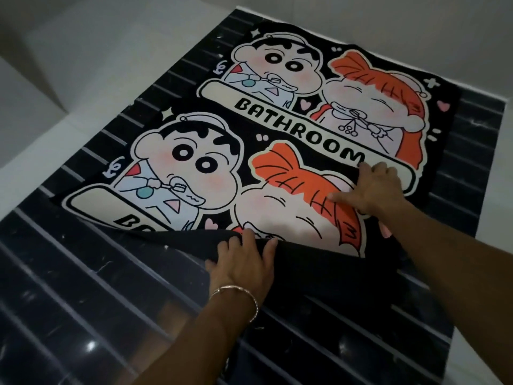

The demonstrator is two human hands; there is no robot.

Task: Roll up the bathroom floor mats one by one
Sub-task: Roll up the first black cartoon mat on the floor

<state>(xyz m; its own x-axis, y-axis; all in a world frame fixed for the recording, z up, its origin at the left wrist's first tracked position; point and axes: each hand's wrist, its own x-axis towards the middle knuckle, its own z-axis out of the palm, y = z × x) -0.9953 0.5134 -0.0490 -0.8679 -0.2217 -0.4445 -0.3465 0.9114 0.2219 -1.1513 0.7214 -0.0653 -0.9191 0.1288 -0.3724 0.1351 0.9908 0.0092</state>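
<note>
"BATHROOM" on the far mat (327,87); only "B" legible on the near mat (177,173).

Near mat (177,173) overlapping far mat (319,87)

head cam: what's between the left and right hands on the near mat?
Only the near mat itself: its printed face with the orange-haired cartoon, between the left hand gripping the folded-over near edge and the right hand pressing flat. Nothing else lies there in the head view.
</note>
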